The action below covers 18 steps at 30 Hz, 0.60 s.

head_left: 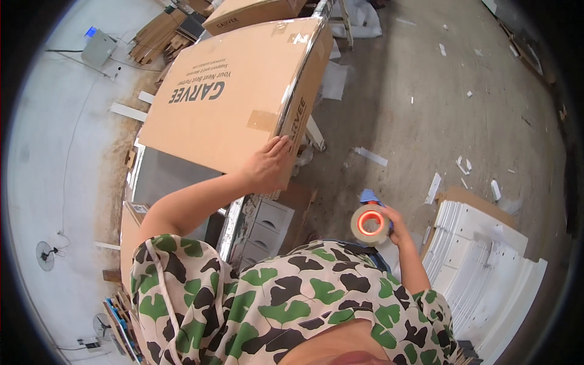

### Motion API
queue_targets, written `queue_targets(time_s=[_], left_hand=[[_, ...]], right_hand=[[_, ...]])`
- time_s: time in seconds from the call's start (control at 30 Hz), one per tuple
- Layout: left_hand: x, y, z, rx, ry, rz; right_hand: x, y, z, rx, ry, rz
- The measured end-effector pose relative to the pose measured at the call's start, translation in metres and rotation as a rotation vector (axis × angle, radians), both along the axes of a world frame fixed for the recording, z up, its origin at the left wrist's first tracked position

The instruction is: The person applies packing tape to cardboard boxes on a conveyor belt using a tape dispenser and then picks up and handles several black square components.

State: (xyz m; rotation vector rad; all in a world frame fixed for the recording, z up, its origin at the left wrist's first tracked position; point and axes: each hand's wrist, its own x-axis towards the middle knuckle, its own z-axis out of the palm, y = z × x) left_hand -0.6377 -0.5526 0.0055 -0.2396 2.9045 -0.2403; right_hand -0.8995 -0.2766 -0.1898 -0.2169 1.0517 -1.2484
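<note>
A large brown cardboard box (243, 67) lies slanting on a workbench, with dark print on its top and side. Clear tape runs along its right top edge, and tan tape patches show on its top. My left hand (266, 163) rests on the near right corner, fingers stretched out flat over the edge. Out to the right, apart from the box, my right hand (398, 225) grips a tape dispenser (368, 196) with a blue end and a red-orange hub. Its wide tape roll (358, 232) faces up, while the handle is mostly hidden behind it.
Another cardboard box (252, 13) stands beyond the first. The bench edge (230, 228) runs along my left, beside a white drawer unit (267, 225). White panels (480, 261) are stacked at the right. Paper and foam scraps (371, 156) litter the concrete floor.
</note>
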Motion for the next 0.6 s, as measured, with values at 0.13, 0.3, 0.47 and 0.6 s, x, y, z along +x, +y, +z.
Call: queue_targets(time_s=[0.13, 0.3, 0.47, 0.6], left_hand=[[-0.05, -0.025, -0.004, -0.266, -0.206, 0.262], [-0.101, -0.111, -0.035, -0.323, 0.043, 0.333], [-0.176, -0.195, -0.044, -0.438, 0.086, 0.359], [-0.249, -0.276, -0.044, -0.554, 0.058, 0.371]], right_hand=[[-0.043, -0.004, -0.013, 0.014, -0.066, -0.166], [-0.057, -0.065, 0.004, -0.001, 0.026, -0.073], [-0.089, -0.135, 0.011, -0.01, 0.061, -0.084], [-0.139, -0.187, 0.012, -0.006, 0.084, -0.093]])
